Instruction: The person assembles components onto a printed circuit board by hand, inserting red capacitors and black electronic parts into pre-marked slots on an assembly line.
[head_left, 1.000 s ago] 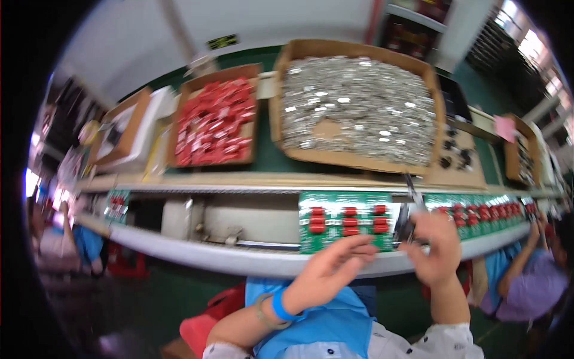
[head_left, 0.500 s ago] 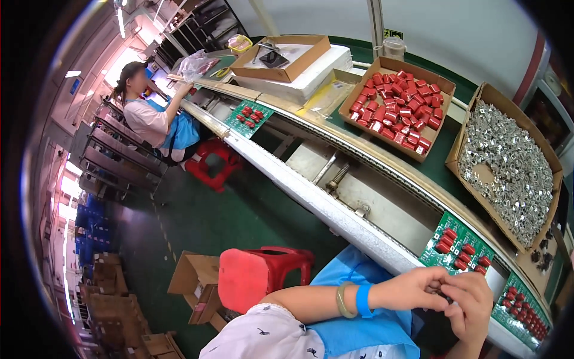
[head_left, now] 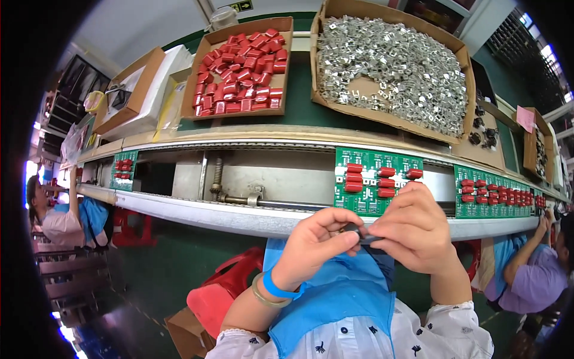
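Small dark piece (head_left: 353,228), rounded and mostly hidden by fingers, was held between the two hands in the lower middle of the frame. The left hand (head_left: 320,239) was nearly closed, thumb and curled fingers pinching the piece. The right hand (head_left: 415,230) had its thumb and fingers drawn close together at the piece's right side; whether they gripped it or a second part I cannot tell. The step in hand looked like two-handed handling of that piece, and a next move would seem to call for a steady pinch and a clear view of it.

Just above the hands lay a green circuit board with red blocky components (head_left: 369,173), partly covered by the right fingers; more green boards (head_left: 463,209) lined up at centre right. Farther up, on the green counter (head_left: 302,90), sat glossy red blocks (head_left: 245,75) and silver metal clips (head_left: 406,75) in shallow cardboard boxes.
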